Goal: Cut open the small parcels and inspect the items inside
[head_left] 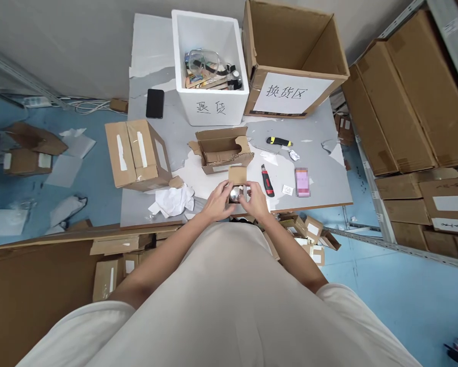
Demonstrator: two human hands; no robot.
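Observation:
At the table's front edge, my left hand (216, 202) and my right hand (257, 202) grip the two sides of a small cardboard box (237, 175). Its lid flap stands up on the far side. Inside shows a shiny, rounded metal object (235, 194), whose kind I cannot make out. Just beyond lies an opened long cardboard box (224, 165) with its flaps raised. A red and black utility knife (267, 180) rests to the right of my right hand. Crumpled white paper (174, 200) lies left of my left hand.
A white foam bin (213, 108) with mixed goods and a big open carton (297, 76) stand at the back. A taped carton (137, 155), black phone (155, 103), yellow and black cutter (279, 141) and pink-screened device (302, 182) are on the table (324, 168). Shelved cartons (400, 97) line the right.

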